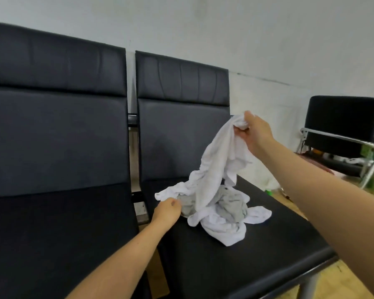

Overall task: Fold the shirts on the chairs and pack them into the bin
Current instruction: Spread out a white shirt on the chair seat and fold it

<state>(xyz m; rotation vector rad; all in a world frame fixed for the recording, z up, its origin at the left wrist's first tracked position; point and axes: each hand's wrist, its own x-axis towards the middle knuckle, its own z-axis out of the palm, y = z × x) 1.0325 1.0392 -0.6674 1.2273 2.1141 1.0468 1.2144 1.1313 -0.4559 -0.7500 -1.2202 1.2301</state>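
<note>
— Right hand (254, 134)?
— Raised above the back right part of the right chair's seat (235, 255), fingers curled and pinching a bunched end of the white shirt (214, 169). From that grip, hanging down in a long twisted drape to the seat.

— And the rest of the white shirt?
— Crumpled in a heap near the middle of the seat, toward its back edge, with folds spilling toward the front and the right edge.

— Anything else in the heap?
— A grey shirt (233, 207), tangled among the white folds, lying on the seat and partly covered.

— Left hand (167, 212)?
— Low, at the left edge of the heap, close to the seat's left edge. Fingers curled, touching the cloth where white and grey meet; cannot tell which piece pinched, or whether pinched at all.

— Around it?
— A second black chair (56, 147) just beside on the left, seat bare of cloth as far as visible. A pale wall (246, 29) behind both backrests. Well apart at the far right, a black chair with a metal frame (343, 126), blurred bits of clutter beneath and beside it. A strip of light wooden floor (289, 203) past the seat's right edge.
</note>
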